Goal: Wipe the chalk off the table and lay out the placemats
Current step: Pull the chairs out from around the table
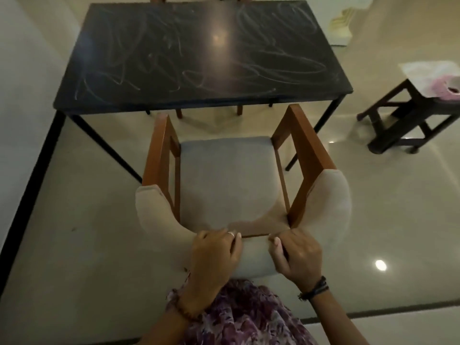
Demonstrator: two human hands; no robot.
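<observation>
The black table stands at the far side, its top covered with pale chalk scribbles. Near it, an armchair with wooden arms and a grey seat faces the table. The left hand and right hand both grip the padded top of the chair's backrest, fingers curled over it. To the right, well apart, a dark stool carries pale placemats.

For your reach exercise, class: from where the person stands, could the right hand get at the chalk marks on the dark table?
Probably not yet. The right hand grips the chair's backrest, and the chair stands between the person and the table, with the chalk marks beyond its seat.
</observation>
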